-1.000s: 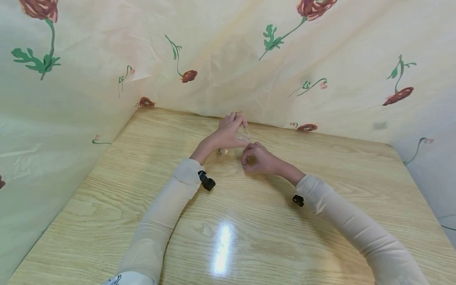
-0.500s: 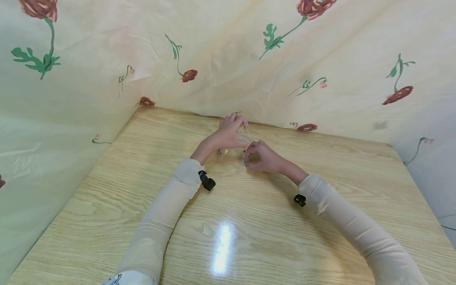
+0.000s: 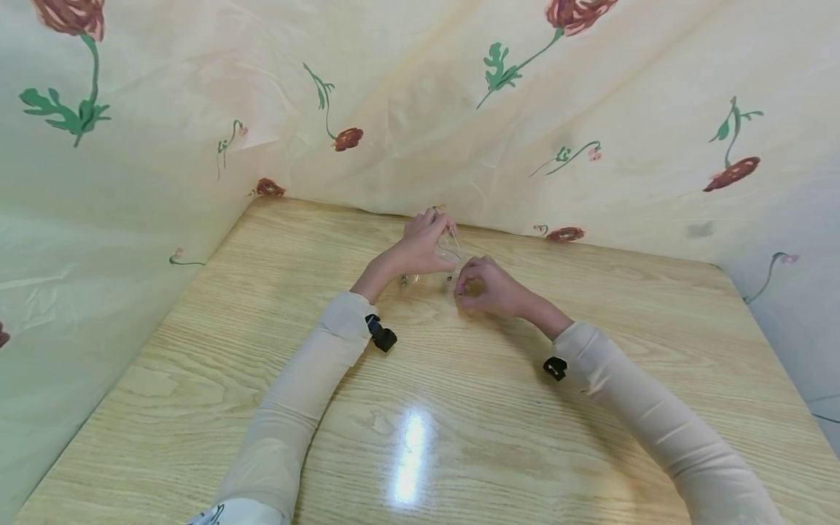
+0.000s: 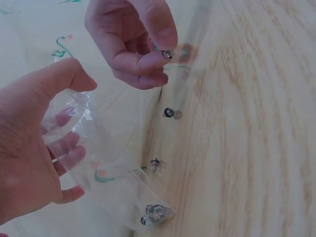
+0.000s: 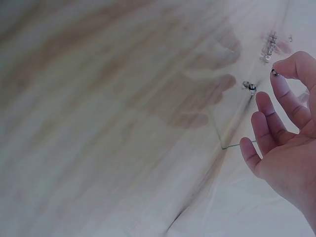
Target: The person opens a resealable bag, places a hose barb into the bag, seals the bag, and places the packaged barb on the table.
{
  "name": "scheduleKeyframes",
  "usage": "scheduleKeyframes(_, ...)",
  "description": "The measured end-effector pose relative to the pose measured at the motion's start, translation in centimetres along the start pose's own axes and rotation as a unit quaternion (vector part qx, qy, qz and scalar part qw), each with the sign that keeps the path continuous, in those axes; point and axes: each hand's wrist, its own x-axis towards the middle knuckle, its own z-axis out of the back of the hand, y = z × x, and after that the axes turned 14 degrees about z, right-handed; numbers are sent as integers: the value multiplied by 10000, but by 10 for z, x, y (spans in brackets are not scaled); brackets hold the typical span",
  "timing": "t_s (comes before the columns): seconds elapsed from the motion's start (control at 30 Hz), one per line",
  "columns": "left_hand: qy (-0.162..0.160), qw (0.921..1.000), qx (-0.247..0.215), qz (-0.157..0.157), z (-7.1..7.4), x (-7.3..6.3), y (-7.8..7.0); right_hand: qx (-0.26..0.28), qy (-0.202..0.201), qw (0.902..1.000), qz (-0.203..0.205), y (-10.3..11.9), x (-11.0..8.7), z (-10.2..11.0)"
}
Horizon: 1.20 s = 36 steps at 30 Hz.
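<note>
My left hand holds a clear plastic bag, its thumb spread apart from the fingers and the film stretched between them. Several small metal fittings sit together at the bag's lower corner. Between thumb and forefinger my right hand pinches a small metal fitting with a dark ring; its other fingers curve loosely in the right wrist view. A loose fitting with a black ring lies on the table between the hands, and another fitting lies closer to the bag.
The wood-grain table reaches back to a flowered cloth hanging close behind both hands. More cloth hangs along the left side. A black wrist strap stands out from the left sleeve, another strap from the right.
My right hand has drawn a little to the right, away from the bag, still pinching. A loose fitting on the table has come into view beside its fingertips. The left hand stays put.
</note>
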Motion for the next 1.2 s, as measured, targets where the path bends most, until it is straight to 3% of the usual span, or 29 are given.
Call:
scheduleKeyframes(0.4, 18, 10000, -51, -41, -1, 0, 1, 121, -334, 9991, 211, -3, 0, 4)
scheduleKeyframes(1.2, -28, 10000, -34, -13, -1, 0, 0, 34, -785, 9969, -43, -4, -2, 15)
